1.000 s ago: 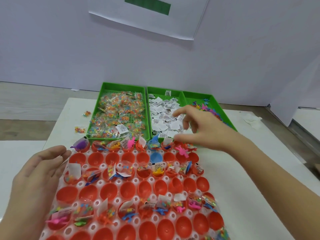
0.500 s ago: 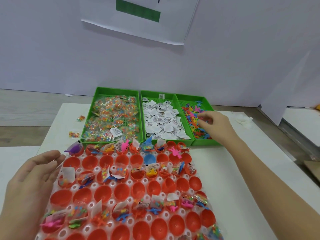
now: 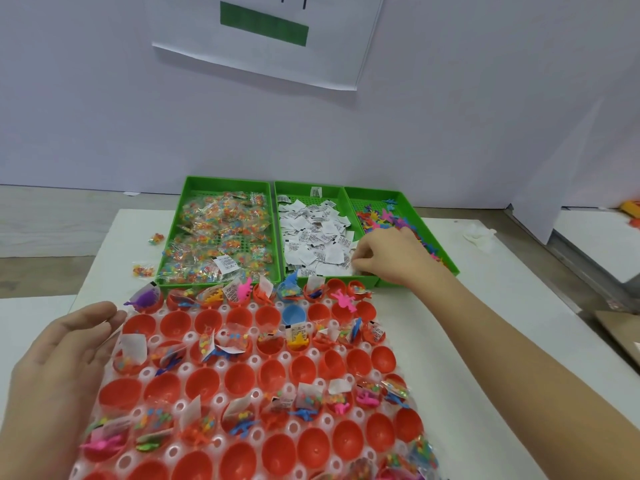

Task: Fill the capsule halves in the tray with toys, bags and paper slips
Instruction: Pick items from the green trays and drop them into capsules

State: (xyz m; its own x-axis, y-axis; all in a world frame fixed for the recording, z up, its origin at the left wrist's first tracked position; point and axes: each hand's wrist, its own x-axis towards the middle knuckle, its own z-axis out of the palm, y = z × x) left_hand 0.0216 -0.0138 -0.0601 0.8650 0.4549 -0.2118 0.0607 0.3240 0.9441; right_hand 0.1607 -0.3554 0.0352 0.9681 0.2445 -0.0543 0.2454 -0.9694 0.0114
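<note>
Now the right hand [image 3: 391, 258] pinches slips [image 3: 318, 237] in the middle bin [image 3: 334, 194], at 12 o'clock of the tray [image 3: 254, 360]. The left hand [image 3: 59, 368] lies spread at its 9 o'clock.

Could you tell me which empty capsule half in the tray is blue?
The blue capsule half, second row from the green bins; other empty ones are red.

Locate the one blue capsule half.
Head view: the blue capsule half sits in the second row from the far edge of the tray, between red halves, right of centre.
</note>
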